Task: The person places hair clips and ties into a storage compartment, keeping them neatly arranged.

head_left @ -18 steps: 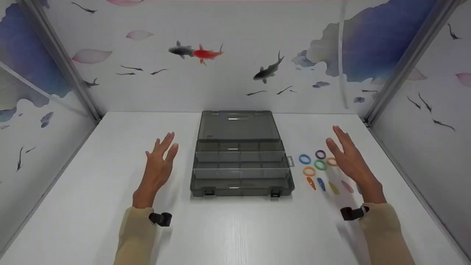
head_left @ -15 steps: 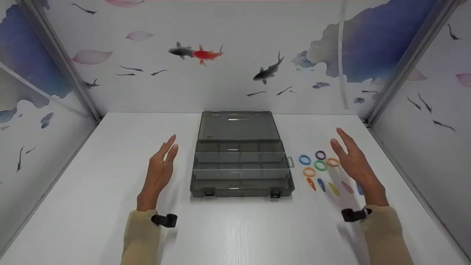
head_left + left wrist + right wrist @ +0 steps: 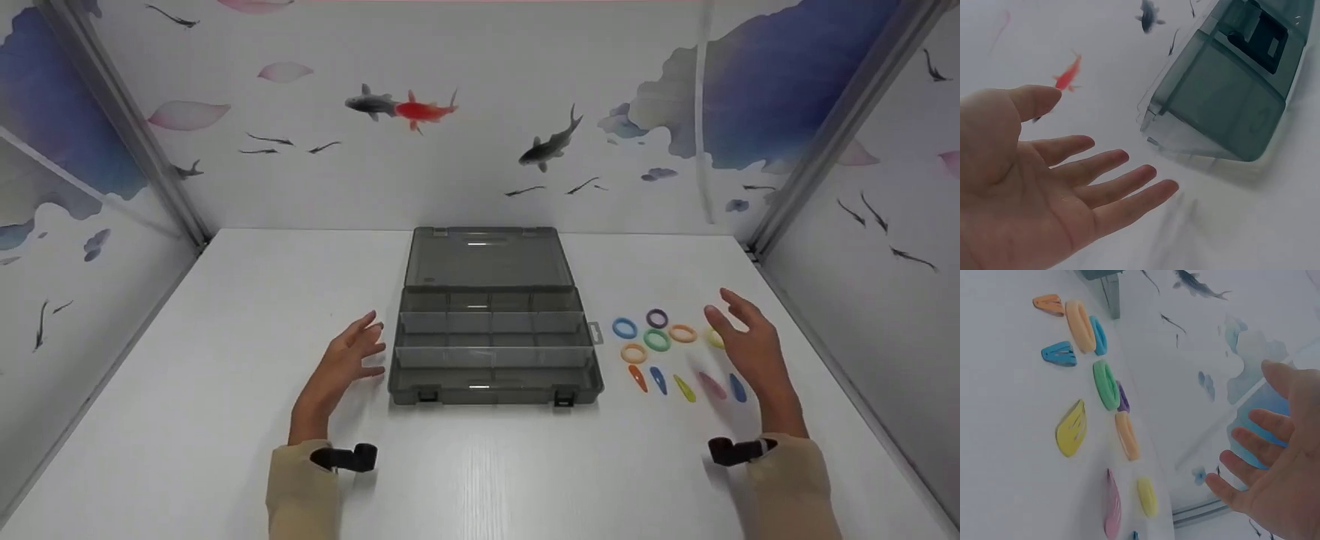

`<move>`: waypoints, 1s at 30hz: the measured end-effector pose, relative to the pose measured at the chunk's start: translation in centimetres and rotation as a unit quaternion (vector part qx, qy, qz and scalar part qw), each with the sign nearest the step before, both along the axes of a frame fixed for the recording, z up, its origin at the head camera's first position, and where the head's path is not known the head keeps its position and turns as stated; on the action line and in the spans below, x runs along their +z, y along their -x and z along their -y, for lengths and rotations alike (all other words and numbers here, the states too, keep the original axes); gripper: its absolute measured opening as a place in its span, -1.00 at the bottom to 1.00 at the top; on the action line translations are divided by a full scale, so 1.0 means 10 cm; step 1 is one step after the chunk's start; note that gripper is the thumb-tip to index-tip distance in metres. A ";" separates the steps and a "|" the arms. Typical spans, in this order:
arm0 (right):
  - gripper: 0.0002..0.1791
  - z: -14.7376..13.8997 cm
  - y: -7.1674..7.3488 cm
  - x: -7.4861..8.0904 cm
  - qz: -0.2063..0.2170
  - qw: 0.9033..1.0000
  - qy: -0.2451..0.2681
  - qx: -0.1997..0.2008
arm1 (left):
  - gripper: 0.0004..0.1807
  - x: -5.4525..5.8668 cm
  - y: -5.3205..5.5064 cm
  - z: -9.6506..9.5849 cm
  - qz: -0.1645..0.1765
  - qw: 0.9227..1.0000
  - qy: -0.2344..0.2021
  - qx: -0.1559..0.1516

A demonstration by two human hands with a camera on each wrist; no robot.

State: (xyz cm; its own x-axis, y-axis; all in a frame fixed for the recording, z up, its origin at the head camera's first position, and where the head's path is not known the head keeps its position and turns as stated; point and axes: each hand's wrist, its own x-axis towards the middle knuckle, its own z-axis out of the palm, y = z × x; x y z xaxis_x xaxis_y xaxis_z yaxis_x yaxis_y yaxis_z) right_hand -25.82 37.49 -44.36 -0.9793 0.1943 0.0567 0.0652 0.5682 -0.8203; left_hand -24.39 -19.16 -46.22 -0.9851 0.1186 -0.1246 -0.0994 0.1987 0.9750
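A translucent grey compartment box (image 3: 495, 394) is lying open, lid (image 3: 487, 259) far; coloured rings (image 3: 657, 349) and, nearer, clips (image 3: 684, 388) are resting right.

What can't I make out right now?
Head: part of the yellow ring, behind the right hand.
Right wrist: part of the purple ring, behind the green ring; bottom edge cuts off most of one blue clip.
Left wrist: top edge cuts off part of the box.

White table (image 3: 480, 469) with grey box (image 3: 495, 395), coloured rings (image 3: 657, 348), hair clips (image 3: 684, 388).
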 end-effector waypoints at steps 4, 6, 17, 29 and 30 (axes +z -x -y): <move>-0.12 -0.09 0.04 -0.10 0.001 0.999 0.030 -0.021 | -0.27 -0.04 0.00 -0.01 0.016 0.999 0.025 -0.042; -0.12 -0.14 0.09 -0.14 0.007 0.999 0.037 -0.030 | -0.25 -0.06 0.00 -0.02 0.023 0.997 0.040 -0.058; 0.05 -0.44 0.27 -0.31 0.128 0.991 0.028 -0.030 | -0.19 -0.17 0.01 -0.06 0.042 0.996 0.023 -0.075; 0.04 -0.57 0.34 -0.41 0.192 0.981 -0.018 -0.018 | -0.21 -0.23 0.00 -0.04 0.033 0.997 0.003 -0.071; 0.03 -0.56 0.34 -0.42 0.193 0.981 -0.020 -0.020 | -0.21 -0.23 0.00 -0.03 0.031 0.997 0.001 -0.071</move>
